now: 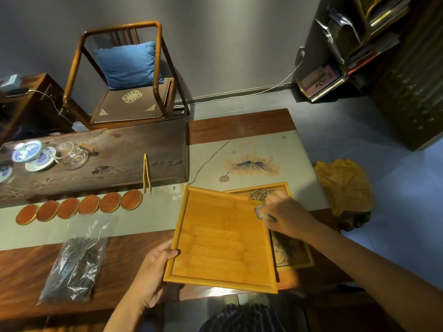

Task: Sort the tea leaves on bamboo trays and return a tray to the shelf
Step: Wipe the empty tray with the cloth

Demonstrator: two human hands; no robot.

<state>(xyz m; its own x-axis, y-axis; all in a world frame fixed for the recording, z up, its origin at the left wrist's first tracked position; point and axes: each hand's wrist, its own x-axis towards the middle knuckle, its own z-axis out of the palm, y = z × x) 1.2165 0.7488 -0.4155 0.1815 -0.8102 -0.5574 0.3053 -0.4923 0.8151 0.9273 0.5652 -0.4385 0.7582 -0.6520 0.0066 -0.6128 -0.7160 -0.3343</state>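
Left hand: the left hand (153, 271) grips the near left edge of the upper bamboo tray (223, 238), thumb on the rim, fingers under it.
Upper tray: it is held tilted over the table (119, 255), and its inside is bare wood.
Right hand: the right hand (287, 215) is at the tray's far right corner, with a small blurred bluish thing (260, 212) at its fingertips; whether the fingers pinch it one cannot tell.
Lower tray: a second bamboo tray (293, 254) lies on the table, partly under the first, with pale tea leaves (261, 195) in its far end.
Bag: a clear plastic bag of dark tea (76, 262) lies on the wood to the left.
Runner: a pale cloth runner (242, 161) with a lotus painting crosses the table; six round coasters (79, 208) stand in a row on it.
Tea board: a dark board (119, 152) carries wooden tongs (146, 173), a glass pitcher (74, 155) and a blue-white lidded cup (30, 152).
Room: behind stands a wooden chair (124, 75) with a blue cushion (128, 64), a grey wall, and a shelf (347, 44) with books at the far right.
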